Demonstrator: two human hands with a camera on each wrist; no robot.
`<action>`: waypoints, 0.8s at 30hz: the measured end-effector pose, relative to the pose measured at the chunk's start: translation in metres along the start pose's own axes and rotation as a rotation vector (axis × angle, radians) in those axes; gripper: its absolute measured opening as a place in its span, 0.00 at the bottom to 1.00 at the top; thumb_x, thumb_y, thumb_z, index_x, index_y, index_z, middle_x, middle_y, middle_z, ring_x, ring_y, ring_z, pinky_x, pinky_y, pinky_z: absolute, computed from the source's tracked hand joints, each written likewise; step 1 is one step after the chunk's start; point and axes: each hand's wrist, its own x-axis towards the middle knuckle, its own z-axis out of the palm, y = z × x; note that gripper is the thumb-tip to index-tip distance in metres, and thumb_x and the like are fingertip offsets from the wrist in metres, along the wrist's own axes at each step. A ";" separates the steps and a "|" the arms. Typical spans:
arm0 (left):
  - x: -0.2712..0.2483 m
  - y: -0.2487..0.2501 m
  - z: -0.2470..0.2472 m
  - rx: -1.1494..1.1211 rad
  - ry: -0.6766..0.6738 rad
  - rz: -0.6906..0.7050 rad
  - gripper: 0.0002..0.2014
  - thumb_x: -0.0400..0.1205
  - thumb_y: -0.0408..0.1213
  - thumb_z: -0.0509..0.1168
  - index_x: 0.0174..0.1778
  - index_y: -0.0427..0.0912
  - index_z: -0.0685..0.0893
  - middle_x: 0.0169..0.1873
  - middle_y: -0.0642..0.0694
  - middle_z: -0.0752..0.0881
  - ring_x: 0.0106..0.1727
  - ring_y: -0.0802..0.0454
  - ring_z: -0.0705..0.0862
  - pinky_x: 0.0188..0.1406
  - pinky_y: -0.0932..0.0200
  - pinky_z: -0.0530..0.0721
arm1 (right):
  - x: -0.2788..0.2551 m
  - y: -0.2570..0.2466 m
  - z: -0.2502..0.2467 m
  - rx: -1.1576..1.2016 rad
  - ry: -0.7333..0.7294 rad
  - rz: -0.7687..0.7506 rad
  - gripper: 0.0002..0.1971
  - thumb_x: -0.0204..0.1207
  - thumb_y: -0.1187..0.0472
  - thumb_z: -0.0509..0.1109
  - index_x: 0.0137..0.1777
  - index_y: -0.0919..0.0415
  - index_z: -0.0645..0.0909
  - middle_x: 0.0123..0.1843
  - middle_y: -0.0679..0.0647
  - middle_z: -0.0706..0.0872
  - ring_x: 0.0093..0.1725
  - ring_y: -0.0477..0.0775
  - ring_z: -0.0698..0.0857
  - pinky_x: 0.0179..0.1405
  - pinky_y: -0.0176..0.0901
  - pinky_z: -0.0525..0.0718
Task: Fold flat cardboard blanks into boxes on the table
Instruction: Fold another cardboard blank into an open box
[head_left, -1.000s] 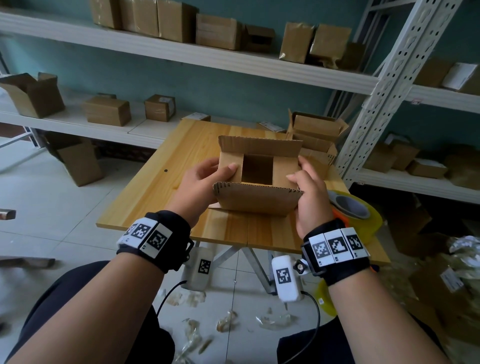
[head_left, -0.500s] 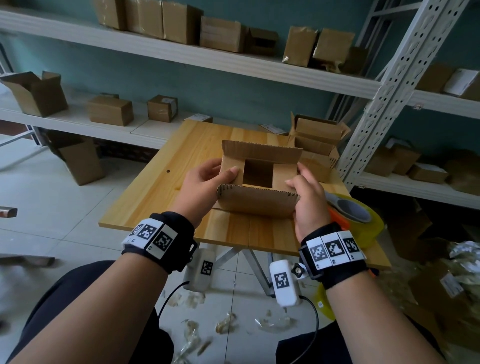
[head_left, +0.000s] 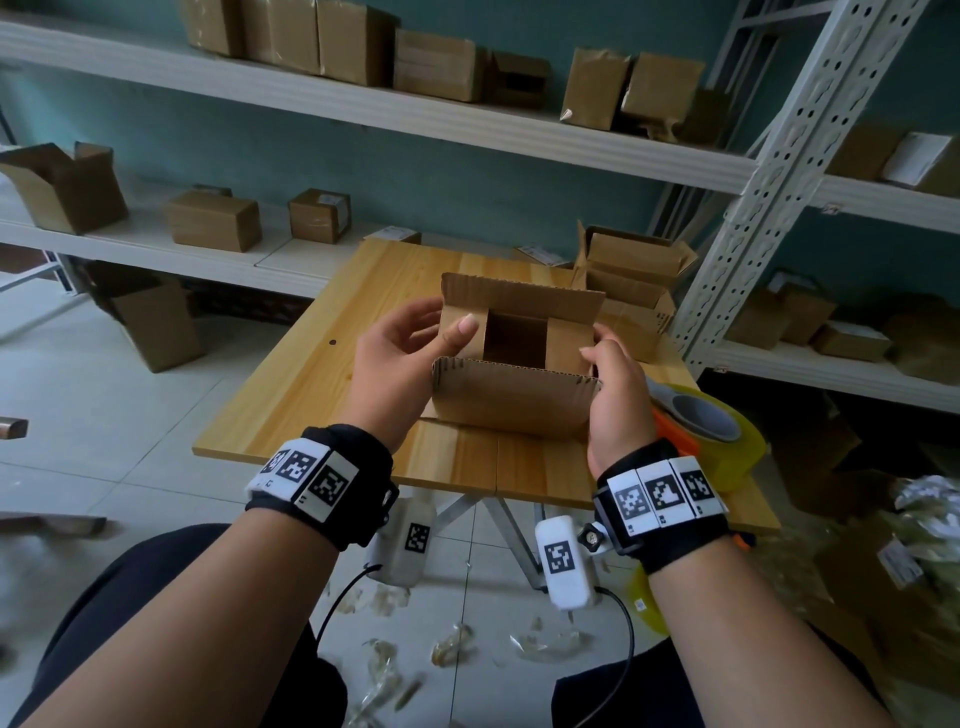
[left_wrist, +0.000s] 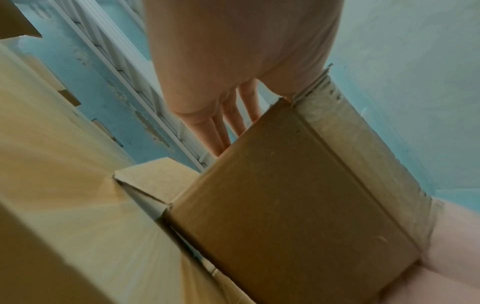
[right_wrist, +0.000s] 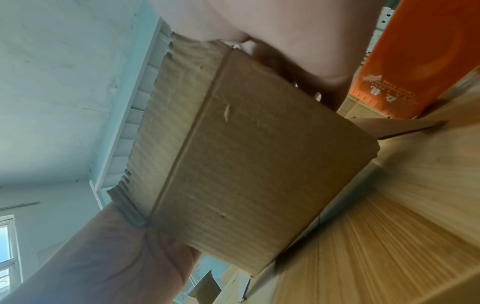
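A brown cardboard box (head_left: 514, 400) stands on the wooden table (head_left: 322, 395) with its mouth up. Its two short end flaps are folded in, while the near and far long flaps stand up. My left hand (head_left: 415, 353) holds the left end, thumb pressed on the left short flap, fingers along the outer side. My right hand (head_left: 615, 389) grips the right end, its thumb on the right short flap. The left wrist view shows the box's (left_wrist: 298, 205) side with my fingers (left_wrist: 231, 119) behind it. Seen from the right wrist, the box (right_wrist: 246, 164) fills the frame.
Several opened boxes (head_left: 628, 280) sit at the table's far right corner. A yellow tape roll on an orange dispenser (head_left: 701, 421) lies by my right hand. A white perforated shelf post (head_left: 769, 182) rises right of the table. Shelves with boxes line the wall behind.
Both hands keep their hold on the box, which stays in place. My left fingers have spread slightly away from the thumb.
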 end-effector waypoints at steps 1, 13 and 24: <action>0.000 0.000 0.000 0.014 0.006 0.006 0.34 0.70 0.56 0.79 0.73 0.48 0.86 0.62 0.51 0.91 0.61 0.59 0.91 0.59 0.59 0.91 | 0.000 0.000 0.000 0.001 0.002 0.003 0.16 0.88 0.57 0.61 0.70 0.36 0.73 0.57 0.35 0.77 0.62 0.44 0.77 0.78 0.67 0.76; 0.003 -0.004 -0.008 0.041 -0.095 -0.138 0.22 0.85 0.50 0.75 0.76 0.56 0.86 0.66 0.52 0.91 0.70 0.52 0.88 0.77 0.37 0.83 | -0.006 0.005 -0.001 0.056 -0.042 0.035 0.16 0.54 0.36 0.67 0.41 0.11 0.82 0.75 0.53 0.81 0.75 0.62 0.80 0.77 0.74 0.78; 0.003 -0.005 -0.012 0.041 -0.127 -0.165 0.28 0.74 0.56 0.81 0.72 0.62 0.88 0.67 0.49 0.90 0.71 0.48 0.87 0.75 0.36 0.85 | -0.005 0.004 -0.001 0.041 -0.032 0.101 0.19 0.62 0.44 0.68 0.54 0.23 0.76 0.77 0.56 0.79 0.77 0.64 0.78 0.78 0.73 0.77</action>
